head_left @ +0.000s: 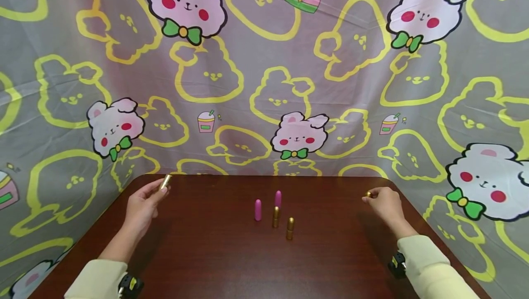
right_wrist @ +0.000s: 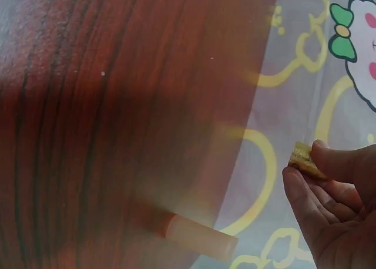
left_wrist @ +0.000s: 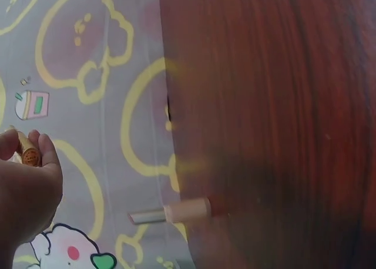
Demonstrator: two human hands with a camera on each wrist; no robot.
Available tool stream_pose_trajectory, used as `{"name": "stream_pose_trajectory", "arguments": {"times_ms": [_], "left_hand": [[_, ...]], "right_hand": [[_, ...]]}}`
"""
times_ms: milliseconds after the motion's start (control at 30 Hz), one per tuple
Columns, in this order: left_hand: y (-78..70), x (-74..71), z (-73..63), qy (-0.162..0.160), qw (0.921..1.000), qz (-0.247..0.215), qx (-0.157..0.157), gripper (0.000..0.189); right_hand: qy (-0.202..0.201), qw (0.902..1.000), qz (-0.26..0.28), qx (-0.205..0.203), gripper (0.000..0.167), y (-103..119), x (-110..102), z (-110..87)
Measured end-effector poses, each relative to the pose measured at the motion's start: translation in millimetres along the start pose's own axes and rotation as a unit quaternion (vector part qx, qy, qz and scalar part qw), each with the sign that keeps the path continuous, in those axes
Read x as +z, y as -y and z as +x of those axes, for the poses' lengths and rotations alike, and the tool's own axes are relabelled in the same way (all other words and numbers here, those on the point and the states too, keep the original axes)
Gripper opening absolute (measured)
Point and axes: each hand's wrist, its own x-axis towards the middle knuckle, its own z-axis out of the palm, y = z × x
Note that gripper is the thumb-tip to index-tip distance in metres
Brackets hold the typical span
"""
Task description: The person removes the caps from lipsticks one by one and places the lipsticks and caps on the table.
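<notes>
My left hand (head_left: pixel 142 205) holds a slim gold tube (head_left: pixel 165 182) between thumb and fingers above the table's far left. Its round end (left_wrist: pixel 31 157) faces the left wrist camera. At the right, my right hand (head_left: pixel 387 205) pinches a short gold piece (right_wrist: pixel 305 159) between thumb and fingertips, part of it covered by them. Well apart from both hands, two bullet-shaped magenta pieces (head_left: pixel 258 210) and two round-topped gold tubes (head_left: pixel 290 228) stand upright mid-table.
The dark brown wooden table (head_left: pixel 223 262) meets a patterned cloth (head_left: pixel 248 83) at the back and sides. A peach tube with a slanted silvery tip (left_wrist: pixel 188 211) shows in the left wrist view; a plain peach tube (right_wrist: pixel 201 236) shows in the right wrist view.
</notes>
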Motion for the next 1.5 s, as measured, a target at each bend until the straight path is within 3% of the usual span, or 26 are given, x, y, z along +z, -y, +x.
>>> {"name": "stream_pose_trajectory", "arguments": {"times_ms": [133, 267, 367, 600, 867, 1133, 1500], "left_hand": [[1.8, -7.9, 1.7, -0.020, 0.9997, -0.012, -0.011, 0.015], [4.8, -15.7, 3.7, -0.060, 0.9962, 0.062, -0.009, 0.031], [7.4, -21.2, 4.6, -0.089, 0.9866, 0.137, -0.008, 0.046], [13.1, -28.9, 6.1, -0.113, 0.9721, 0.206, -0.007, 0.042], [19.2, -35.6, 6.9, -0.119, 0.9660, 0.229, 0.016, 0.041], [24.7, -46.1, 11.0, -0.163, 0.9576, 0.235, 0.038, 0.034], [28.8, -65.4, 10.7, -0.178, 0.9399, 0.291, -0.010, 0.034]], "right_hand": [[0.001, 0.9999, -0.014, 0.001, 0.020, -2.7, 1.3, 0.1], [0.011, 0.9996, -0.025, 0.009, 0.017, -5.9, 3.3, -1.2], [0.024, 0.9990, -0.029, 0.023, 0.016, -9.4, 6.2, -2.4], [0.029, 0.9981, -0.041, 0.034, 0.019, -17.9, 12.4, -2.8], [0.037, 0.9983, -0.036, 0.030, 0.041, -21.9, 19.5, -8.4], [0.034, 0.9984, -0.033, 0.032, 0.041, -22.6, 23.1, -11.2], [0.032, 0.9978, -0.051, 0.027, 0.042, -22.4, 25.4, -7.6]]}}
